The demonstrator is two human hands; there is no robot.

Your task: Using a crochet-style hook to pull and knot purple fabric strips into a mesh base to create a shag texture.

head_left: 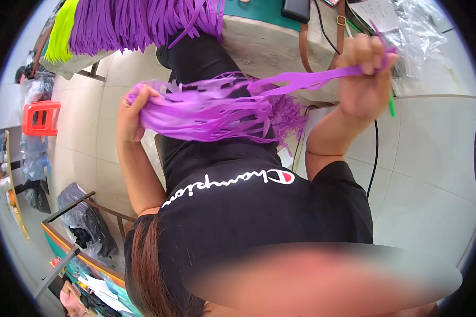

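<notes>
A bundle of flat, glossy purple strips (206,113) stretches across above my lap. My left hand (135,112) is closed around one end of it. Raised at the right, my right hand (366,74) grips the narrow far ends of a few strips and pulls them out taut. A thin green stick-like thing (391,105) shows beside that hand's wrist; its kind I cannot make out. Below the strips, near my right thigh, lies a tangled heap of purple scraps (288,119).
Many purple strips (137,24) hang in a row over the edge of the table ahead, with yellow-green strips (63,31) at their left. A black phone-like case (296,9) and clear plastic bags (420,37) lie farther right. A red stool (40,118) stands left.
</notes>
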